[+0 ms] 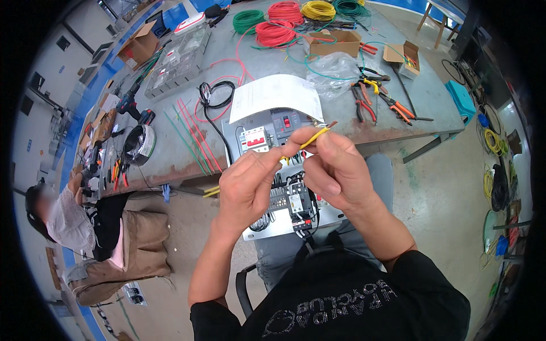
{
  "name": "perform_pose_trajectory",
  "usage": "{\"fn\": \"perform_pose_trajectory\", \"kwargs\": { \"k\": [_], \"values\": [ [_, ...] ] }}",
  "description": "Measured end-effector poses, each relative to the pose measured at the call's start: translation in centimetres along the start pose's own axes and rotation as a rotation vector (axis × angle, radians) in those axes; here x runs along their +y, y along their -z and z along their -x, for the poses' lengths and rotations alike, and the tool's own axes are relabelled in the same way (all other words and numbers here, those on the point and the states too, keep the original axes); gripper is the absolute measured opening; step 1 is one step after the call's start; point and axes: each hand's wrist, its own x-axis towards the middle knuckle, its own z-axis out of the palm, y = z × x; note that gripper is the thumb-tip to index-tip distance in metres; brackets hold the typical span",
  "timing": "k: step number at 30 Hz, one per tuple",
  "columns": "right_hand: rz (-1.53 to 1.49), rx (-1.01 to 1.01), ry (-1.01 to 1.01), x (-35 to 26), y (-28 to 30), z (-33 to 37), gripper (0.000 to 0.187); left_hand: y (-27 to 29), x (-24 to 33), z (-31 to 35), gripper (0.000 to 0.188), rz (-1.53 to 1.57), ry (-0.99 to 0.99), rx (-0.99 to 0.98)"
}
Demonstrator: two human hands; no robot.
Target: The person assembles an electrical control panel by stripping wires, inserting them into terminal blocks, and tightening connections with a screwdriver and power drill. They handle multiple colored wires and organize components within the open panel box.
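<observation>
Between my two hands runs a yellow wire (314,138), with a copper-coloured bare end showing past my right fingertips. My left hand (245,183) is closed around the wire, and yellow lengths stick out on its far-left side. The thumb and fingers of my right hand (341,169) pinch it near the bare end. Beneath both hands, a metal mounting panel (336,215) lies partly over my lap. It carries a white circuit breaker (254,140) with red switches, a dark breaker (286,121) and a contactor (297,202). My hands hide part of its middle.
A white paper sheet (273,95) covers the panel's far end at the table (375,133) edge. Pliers and cutters (364,102) lie right; cut red and green wires (193,133) left. Wire coils (278,33) and an open carton (335,44) stand farther back. Another person (71,219) sits at left.
</observation>
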Motion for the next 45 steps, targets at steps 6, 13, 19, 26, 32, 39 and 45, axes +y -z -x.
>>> {"fn": "perform_pose_trajectory", "kwargs": {
  "k": [6,13,19,26,32,39,45],
  "values": [
    [-0.04,0.027,0.011,0.1,0.0,0.8,0.039,-0.1,0.1,0.1,0.036,-0.026,-0.033,-0.036],
    [-0.046,-0.108,-0.012,-0.2,0.3,1.1,0.041,0.5,-0.9,0.2,0.046,-0.121,-0.215,-0.006],
    [-0.019,-0.104,-0.064,0.1,1.0,2.4,0.04,1.5,-0.9,0.2,0.046,-0.237,-0.34,-0.089],
    [0.002,-0.092,-0.143,-0.1,0.8,2.7,0.038,3.2,-0.5,0.1,0.044,-0.415,-0.492,-0.176],
    [0.019,-0.109,-0.2,-0.7,0.6,2.9,0.037,4.8,-0.3,-0.8,0.032,-0.587,-0.611,-0.188],
    [0.033,-0.112,-0.257,-0.9,0.6,3.4,0.035,5.5,-0.3,-2.7,0.02,-0.678,-0.749,-0.107],
    [0.054,-0.05,-0.335,-0.5,0.7,3.6,0.03,5.5,0.1,-3.8,0.015,-0.698,-0.827,-0.099]
  ]
}}
